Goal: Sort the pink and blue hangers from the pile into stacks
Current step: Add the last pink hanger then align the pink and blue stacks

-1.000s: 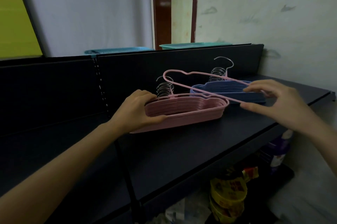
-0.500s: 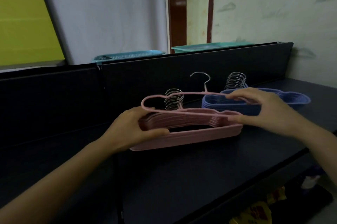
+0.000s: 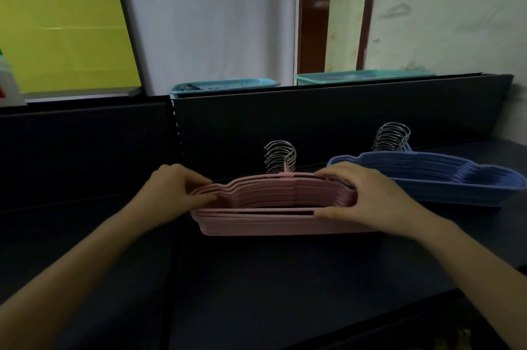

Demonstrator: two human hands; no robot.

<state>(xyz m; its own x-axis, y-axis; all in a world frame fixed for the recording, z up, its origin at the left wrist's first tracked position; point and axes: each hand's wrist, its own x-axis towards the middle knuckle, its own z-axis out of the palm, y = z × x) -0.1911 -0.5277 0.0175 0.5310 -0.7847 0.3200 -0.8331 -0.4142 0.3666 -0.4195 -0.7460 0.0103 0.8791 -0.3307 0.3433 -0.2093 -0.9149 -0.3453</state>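
Note:
A stack of pink hangers [image 3: 271, 204] lies on the dark shelf [image 3: 256, 278] in the middle, its silver hooks [image 3: 279, 160] pointing up at the back. My left hand [image 3: 174, 195] grips the stack's left end. My right hand [image 3: 362, 201] grips its right end, fingers over the top hanger and thumb under it. To the right and slightly behind lies a stack of blue hangers [image 3: 427, 181] with its own silver hooks [image 3: 392, 137]. Neither hand touches the blue stack.
A dark back panel [image 3: 313, 121] rises behind the shelf. Beyond it stand a blue basket [image 3: 225, 86] and a green basket [image 3: 362, 76]. A yellow board [image 3: 62, 36] is at the far left. The shelf's front edge runs along the lower right.
My right hand has brought the single pink hanger down and left onto the pink stack. Both hands now hold the stack's ends. The camera has shifted, so the blue stack sits further right.

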